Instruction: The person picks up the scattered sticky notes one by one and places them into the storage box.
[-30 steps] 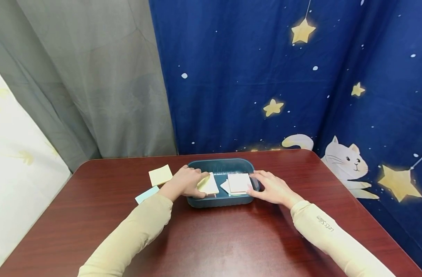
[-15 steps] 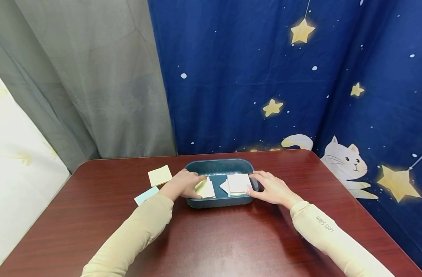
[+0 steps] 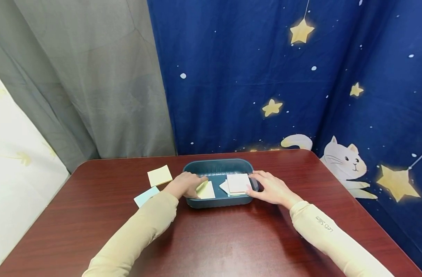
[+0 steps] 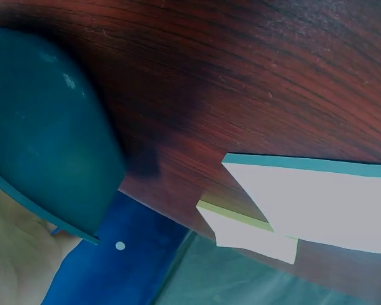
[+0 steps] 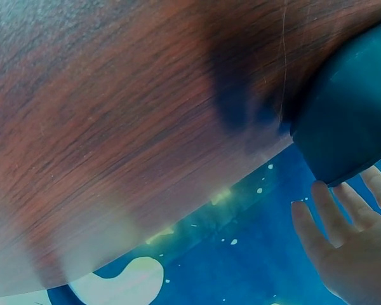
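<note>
In the head view, a dark teal plastic bin (image 3: 211, 203) stands near the middle of the table, with pads of sticky notes inside. My left hand (image 3: 186, 184) reaches over its left end and holds a yellow sticky note pad (image 3: 201, 187), tilted above a pale pad (image 3: 208, 192). At the right end, my right hand (image 3: 271, 187) reaches over the rim, thumb and fingertips at the edges of a white sticky note pad (image 3: 238, 182) lying on other pads. In the right wrist view several fingers (image 5: 330, 213) spread along the outside of the bin's rim; the bin wall hides the pads.
Left of the bin lie a yellow sticky note pad (image 3: 159, 176) and a light blue one (image 3: 146, 196), close to my left forearm. The reddish-brown table (image 3: 211, 238) backs onto grey and blue curtains (image 3: 231, 77).
My left hand has shifted slightly, and the yellow pad in it has moved left and tilted, showing more of the pale pad below. My right hand stays in place.
</note>
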The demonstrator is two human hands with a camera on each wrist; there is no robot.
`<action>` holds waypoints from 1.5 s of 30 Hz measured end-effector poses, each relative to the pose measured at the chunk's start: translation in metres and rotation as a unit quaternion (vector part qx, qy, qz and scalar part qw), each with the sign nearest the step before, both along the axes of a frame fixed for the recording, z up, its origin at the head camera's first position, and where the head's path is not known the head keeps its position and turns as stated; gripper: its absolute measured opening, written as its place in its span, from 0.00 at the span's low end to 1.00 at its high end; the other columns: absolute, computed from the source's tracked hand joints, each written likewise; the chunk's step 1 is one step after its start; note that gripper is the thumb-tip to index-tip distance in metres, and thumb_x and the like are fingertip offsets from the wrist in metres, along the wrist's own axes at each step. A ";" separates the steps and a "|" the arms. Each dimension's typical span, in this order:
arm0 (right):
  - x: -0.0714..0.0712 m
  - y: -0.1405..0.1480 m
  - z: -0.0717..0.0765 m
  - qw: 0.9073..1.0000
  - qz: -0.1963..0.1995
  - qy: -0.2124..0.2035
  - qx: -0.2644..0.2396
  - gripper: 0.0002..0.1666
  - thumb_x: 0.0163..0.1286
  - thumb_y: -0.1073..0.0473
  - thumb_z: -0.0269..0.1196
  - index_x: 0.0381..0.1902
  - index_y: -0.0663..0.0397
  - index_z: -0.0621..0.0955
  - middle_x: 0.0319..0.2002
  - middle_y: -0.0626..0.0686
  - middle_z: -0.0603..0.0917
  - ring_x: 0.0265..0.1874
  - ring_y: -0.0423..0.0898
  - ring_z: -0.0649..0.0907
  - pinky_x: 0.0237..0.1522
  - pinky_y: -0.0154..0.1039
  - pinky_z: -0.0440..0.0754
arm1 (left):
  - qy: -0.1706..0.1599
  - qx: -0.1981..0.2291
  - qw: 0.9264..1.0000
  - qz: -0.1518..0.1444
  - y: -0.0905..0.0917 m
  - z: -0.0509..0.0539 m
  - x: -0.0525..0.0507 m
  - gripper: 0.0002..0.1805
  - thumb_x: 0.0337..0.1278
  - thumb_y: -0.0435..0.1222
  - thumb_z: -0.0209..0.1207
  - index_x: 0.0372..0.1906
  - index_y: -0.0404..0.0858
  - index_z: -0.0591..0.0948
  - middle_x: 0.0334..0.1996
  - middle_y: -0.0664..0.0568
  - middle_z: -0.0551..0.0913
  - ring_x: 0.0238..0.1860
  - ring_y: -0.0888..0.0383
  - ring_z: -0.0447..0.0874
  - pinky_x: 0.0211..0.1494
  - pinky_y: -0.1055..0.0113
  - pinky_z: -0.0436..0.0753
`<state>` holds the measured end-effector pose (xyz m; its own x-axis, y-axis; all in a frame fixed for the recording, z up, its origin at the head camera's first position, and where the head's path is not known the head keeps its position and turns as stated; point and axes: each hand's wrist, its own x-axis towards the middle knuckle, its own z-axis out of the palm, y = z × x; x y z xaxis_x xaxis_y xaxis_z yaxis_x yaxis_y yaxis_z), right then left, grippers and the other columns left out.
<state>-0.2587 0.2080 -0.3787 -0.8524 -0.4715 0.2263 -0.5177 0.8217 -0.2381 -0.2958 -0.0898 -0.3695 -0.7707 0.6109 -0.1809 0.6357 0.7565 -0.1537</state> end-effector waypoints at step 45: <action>0.001 0.000 0.000 1.000 -0.007 -0.013 -0.004 0.42 0.53 0.29 0.53 0.57 0.52 0.72 0.57 0.54 0.69 0.54 0.52 0.68 0.48 0.54 0.68 | 0.044 0.116 0.992 -0.027 -0.007 -0.004 0.002 0.30 0.47 0.54 0.57 0.54 0.43 0.74 0.46 0.49 0.76 0.46 0.51 0.73 0.49 0.57 0.70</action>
<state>-0.2572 0.2075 -0.3784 -0.8648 -0.4571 0.2077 -0.4992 0.8270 -0.2585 -0.2942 -0.0971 -0.3732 -0.7418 0.6697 0.0353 0.6687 0.7426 -0.0366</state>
